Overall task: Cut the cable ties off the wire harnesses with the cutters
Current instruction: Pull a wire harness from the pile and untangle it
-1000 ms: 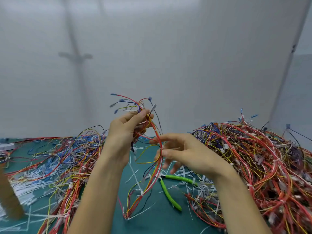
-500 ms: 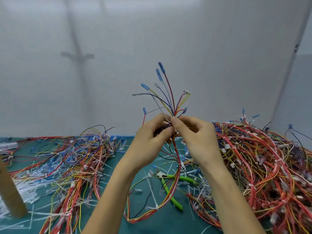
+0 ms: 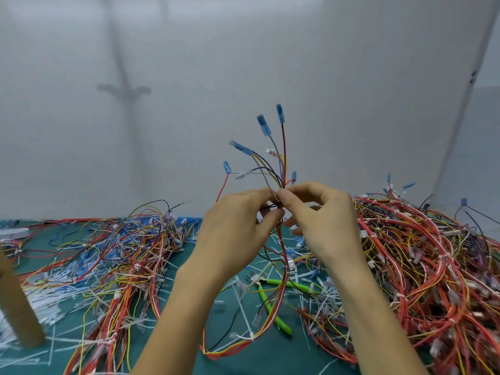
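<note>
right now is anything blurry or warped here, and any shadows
Head view: soft even light, no glare; a faint cross-shaped shadow on the back wall; the wall corner at right leans, wide-angle distortion; the wire pile smears toward the right edge; blue terminals on the held wire harness are sharp.

The left hand (image 3: 235,226) and right hand (image 3: 324,220) are bare, as are both forearms.

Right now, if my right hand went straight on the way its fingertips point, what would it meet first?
Your right hand points left, so probably the left hand, just across the wire harness both hands pinch; depth unclear.
</note>
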